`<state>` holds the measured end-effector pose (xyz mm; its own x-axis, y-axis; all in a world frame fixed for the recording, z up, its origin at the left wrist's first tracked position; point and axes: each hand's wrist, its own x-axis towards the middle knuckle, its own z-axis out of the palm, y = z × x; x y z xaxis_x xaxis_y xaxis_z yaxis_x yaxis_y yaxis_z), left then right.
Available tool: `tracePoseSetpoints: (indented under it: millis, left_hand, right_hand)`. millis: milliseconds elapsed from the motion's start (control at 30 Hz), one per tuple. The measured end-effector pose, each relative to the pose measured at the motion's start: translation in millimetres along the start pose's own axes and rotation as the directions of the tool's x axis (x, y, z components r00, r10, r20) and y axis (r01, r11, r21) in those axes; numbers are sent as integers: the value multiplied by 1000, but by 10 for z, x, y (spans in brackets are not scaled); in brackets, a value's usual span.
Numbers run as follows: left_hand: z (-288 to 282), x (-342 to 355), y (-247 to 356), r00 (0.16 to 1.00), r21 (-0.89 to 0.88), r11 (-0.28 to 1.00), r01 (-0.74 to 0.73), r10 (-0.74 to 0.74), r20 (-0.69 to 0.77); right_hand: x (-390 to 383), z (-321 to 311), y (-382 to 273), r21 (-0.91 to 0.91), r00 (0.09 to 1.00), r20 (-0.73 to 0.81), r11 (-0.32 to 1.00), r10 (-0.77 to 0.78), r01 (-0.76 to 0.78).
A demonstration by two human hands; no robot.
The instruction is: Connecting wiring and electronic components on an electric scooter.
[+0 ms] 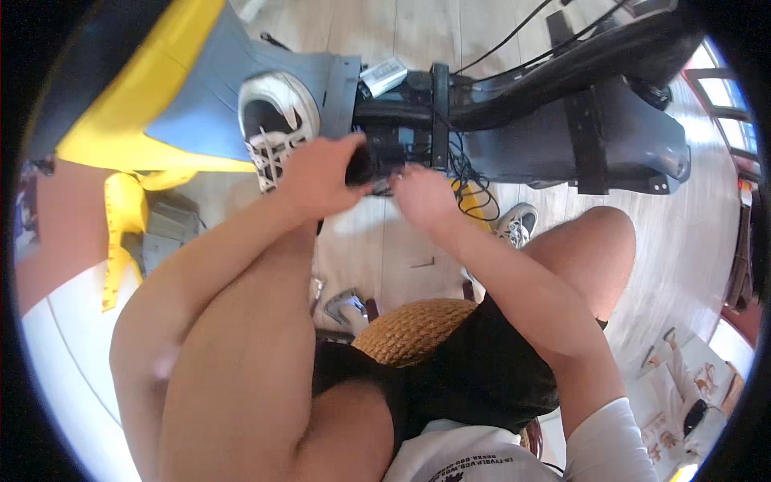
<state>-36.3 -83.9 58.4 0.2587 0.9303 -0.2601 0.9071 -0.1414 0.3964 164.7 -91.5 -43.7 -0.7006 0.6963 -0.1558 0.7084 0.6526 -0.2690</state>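
My left hand (321, 177) is wrapped round a dark cylindrical part (359, 165) low on the black frame (401, 112) of a partly dismantled vehicle. Just to its right, my right hand (422, 194) has its fingers closed at the dark fittings by that part; what they grip is hidden. Black cables (474, 185) hang in loose loops beside it. A small silver box (384, 77) sits higher on the frame. My left foot, in a white and black sneaker (279, 112), rests on the grey footboard (201, 96) with yellow body panel.
Yellow panel pieces (120, 249) and grey parts (169, 233) lie at the left. A grey moulded cover (562, 145) extends right along the frame. I sit on a woven seat (409, 325). Metal pieces (349, 309) lie on the wooden floor (418, 241). My right sneaker (518, 225) stands below the frame.
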Motion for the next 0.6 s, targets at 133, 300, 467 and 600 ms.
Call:
tracePoseSetpoints:
  millis: [133, 300, 467, 600]
  left_hand:
    - [-352, -382, 255, 972, -137, 990, -40, 70, 224]
    - [-651, -701, 561, 910, -119, 991, -60, 103, 402]
    - [-41, -784, 614, 923, -263, 897, 355, -290, 255]
    - [530, -992, 451, 737, -878, 380, 290, -674, -48]
  right_hand:
    - [-336, -206, -265, 150, 971, 240, 987, 16, -53]
    - [-776, -521, -366, 253, 941, 243, 952, -235, 173]
    - [-894, -666, -214, 102, 933, 306, 981, -189, 165]
    - [-947, -640, -129, 162, 924, 362, 984, -126, 71]
